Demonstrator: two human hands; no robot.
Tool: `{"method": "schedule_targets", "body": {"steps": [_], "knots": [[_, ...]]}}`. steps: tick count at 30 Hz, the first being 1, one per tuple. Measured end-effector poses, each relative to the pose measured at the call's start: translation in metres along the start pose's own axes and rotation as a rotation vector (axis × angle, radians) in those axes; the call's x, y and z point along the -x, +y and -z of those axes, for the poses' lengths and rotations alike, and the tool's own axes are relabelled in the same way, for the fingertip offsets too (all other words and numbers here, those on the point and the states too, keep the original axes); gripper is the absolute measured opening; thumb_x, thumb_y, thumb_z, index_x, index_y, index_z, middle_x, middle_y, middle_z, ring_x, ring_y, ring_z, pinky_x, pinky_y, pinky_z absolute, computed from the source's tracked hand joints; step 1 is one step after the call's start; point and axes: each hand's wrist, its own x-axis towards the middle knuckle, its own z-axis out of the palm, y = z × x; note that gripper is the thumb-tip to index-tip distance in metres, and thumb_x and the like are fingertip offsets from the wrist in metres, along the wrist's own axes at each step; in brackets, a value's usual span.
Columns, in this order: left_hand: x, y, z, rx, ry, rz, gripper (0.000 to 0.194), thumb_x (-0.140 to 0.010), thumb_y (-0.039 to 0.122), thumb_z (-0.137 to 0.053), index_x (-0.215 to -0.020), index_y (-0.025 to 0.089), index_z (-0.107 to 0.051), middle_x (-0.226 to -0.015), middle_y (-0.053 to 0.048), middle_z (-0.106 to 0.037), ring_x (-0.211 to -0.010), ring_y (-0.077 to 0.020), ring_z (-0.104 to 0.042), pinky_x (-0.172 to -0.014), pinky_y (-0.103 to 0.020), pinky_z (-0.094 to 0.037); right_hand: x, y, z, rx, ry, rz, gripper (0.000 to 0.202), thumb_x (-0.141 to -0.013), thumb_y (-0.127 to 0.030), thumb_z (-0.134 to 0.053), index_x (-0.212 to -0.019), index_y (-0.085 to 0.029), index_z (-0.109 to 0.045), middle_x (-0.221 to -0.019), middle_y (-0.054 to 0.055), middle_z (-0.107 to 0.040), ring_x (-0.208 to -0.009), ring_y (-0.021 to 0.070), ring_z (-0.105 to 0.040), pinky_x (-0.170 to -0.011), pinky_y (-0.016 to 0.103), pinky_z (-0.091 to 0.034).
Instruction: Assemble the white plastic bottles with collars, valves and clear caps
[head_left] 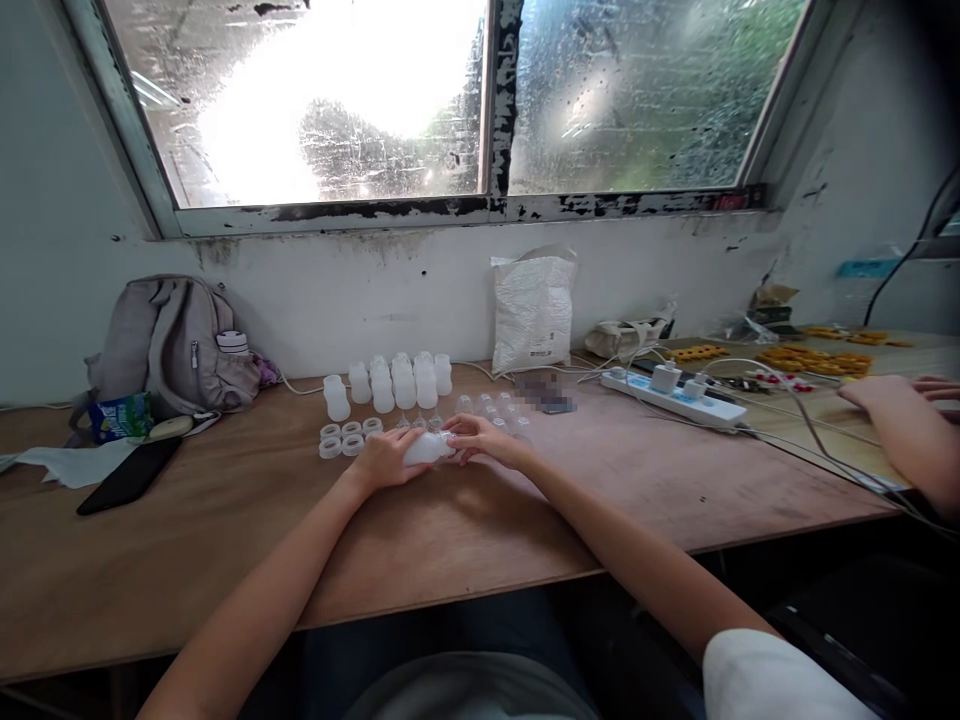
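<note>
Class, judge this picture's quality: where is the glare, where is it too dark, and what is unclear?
Head view: glare whites out much of the window's left pane; head view: the lower right, below the table, is nearly black; head view: the white piece in the left hand shows little surface detail.

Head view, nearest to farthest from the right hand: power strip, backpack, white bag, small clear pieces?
1. Small clear pieces: just beyond the right hand.
2. White bag: behind them, by the wall.
3. Power strip: off to the right.
4. Backpack: far left, by the wall.
</note>
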Motion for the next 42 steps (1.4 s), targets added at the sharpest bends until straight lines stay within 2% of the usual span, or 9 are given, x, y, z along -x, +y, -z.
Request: {"method": "schedule_targets", "body": {"steps": [4, 9, 14, 20, 24, 26, 30, 36, 42], "knots": [[-0.0002, 0.0, 0.0, -0.004, 0.009, 0.005, 0.05, -0.073, 0.052, -0.047, -0.11, 0.019, -0.049, -0.096, -0.008, -0.062, -0.082, -0.0209, -0.06, -0.07, -0.03, -0.046, -0.001, 0.0017, -0.0005, 0.027, 0.079, -0.138, 0.044, -0.072, -0.054, -0.051, -0.08, -0.011, -0.055, -0.065, 0.006, -0.058, -0.05, 0.0127, -0.058, -0.036, 0.019, -0.045], [-0.0009, 0.0014, -0.0006, -0.013, 0.011, 0.007, 0.049, -0.073, 0.052, -0.048, -0.109, 0.019, -0.049, -0.097, -0.009, -0.062, -0.083, -0.0215, -0.06, -0.07, -0.03, -0.046, 0.0013, -0.0009, 0.0046, -0.061, 0.014, -0.067, 0.039, -0.066, -0.043, -0.064, -0.094, -0.018, -0.054, -0.081, 0.004, -0.06, -0.06, 0.0116, -0.059, -0.039, 0.017, -0.046], [-0.0006, 0.0013, -0.0014, -0.015, 0.012, 0.007, 0.049, -0.073, 0.051, -0.048, -0.11, 0.019, -0.049, -0.096, -0.008, -0.062, -0.082, -0.0213, -0.06, -0.068, -0.03, -0.047, 0.0011, 0.0018, 0.0065, 0.038, 0.05, -0.155, 0.045, -0.073, -0.057, -0.047, -0.078, -0.013, -0.055, -0.071, 0.007, -0.061, -0.042, 0.0084, -0.054, -0.028, 0.016, -0.036], [-0.0007, 0.0016, -0.0016, -0.026, -0.001, -0.001, 0.05, -0.074, 0.053, -0.046, -0.11, 0.019, -0.049, -0.098, -0.008, -0.061, -0.084, -0.022, -0.059, -0.07, -0.031, -0.046, 0.002, -0.0005, 0.0009, -0.062, -0.045, -0.088, 0.038, -0.065, -0.04, -0.065, -0.091, -0.014, -0.055, -0.073, 0.005, -0.061, -0.057, 0.0123, -0.06, -0.042, 0.018, -0.048], [-0.0022, 0.0037, -0.0019, -0.047, 0.013, -0.03, 0.05, -0.076, 0.052, -0.044, -0.112, 0.018, -0.048, -0.097, -0.008, -0.061, -0.084, -0.0218, -0.058, -0.072, -0.032, -0.046, 0.0001, 0.0015, -0.0024, 0.029, 0.038, -0.236, 0.049, -0.075, -0.059, -0.04, -0.067, -0.012, -0.055, -0.055, 0.007, -0.059, -0.037, 0.0094, -0.051, -0.028, 0.018, -0.038], [-0.0028, 0.0042, -0.0023, -0.048, 0.03, -0.012, 0.05, -0.076, 0.052, -0.043, -0.112, 0.017, -0.047, -0.096, -0.009, -0.061, -0.084, -0.0218, -0.058, -0.072, -0.032, -0.046, 0.0008, -0.0001, -0.0027, 0.041, 0.087, -0.215, 0.053, -0.076, -0.062, -0.035, -0.071, -0.013, -0.055, -0.06, 0.007, -0.06, -0.038, 0.0093, -0.052, -0.026, 0.017, -0.037], [-0.0026, 0.0031, -0.0028, -0.045, 0.035, 0.014, 0.049, -0.075, 0.052, -0.045, -0.11, 0.017, -0.049, -0.094, -0.009, -0.061, -0.083, -0.0219, -0.058, -0.072, -0.032, -0.045, 0.0028, -0.0041, -0.0002, 0.027, 0.061, -0.025, 0.042, -0.068, -0.049, -0.059, -0.094, -0.018, -0.052, -0.083, 0.006, -0.06, -0.059, 0.0129, -0.061, -0.037, 0.017, -0.046], [-0.0029, 0.0043, -0.0032, -0.042, 0.034, -0.003, 0.049, -0.074, 0.051, -0.047, -0.11, 0.018, -0.049, -0.093, -0.008, -0.061, -0.082, -0.0213, -0.058, -0.072, -0.032, -0.045, -0.0017, 0.002, 0.0028, 0.166, 0.064, -0.147, 0.051, -0.076, -0.06, -0.037, -0.081, -0.011, -0.051, -0.061, 0.006, -0.058, -0.041, 0.01, -0.054, -0.029, 0.017, -0.04], [-0.0023, 0.004, -0.0029, -0.015, 0.024, 0.02, 0.049, -0.073, 0.051, -0.049, -0.11, 0.018, -0.048, -0.095, -0.008, -0.06, -0.086, -0.0217, -0.056, -0.075, -0.032, -0.044, 0.0018, -0.0021, 0.0001, 0.225, -0.011, -0.028, 0.047, -0.062, -0.048, -0.065, -0.092, -0.014, -0.051, -0.077, 0.004, -0.059, -0.054, 0.0105, -0.057, -0.034, 0.016, -0.041]]}}
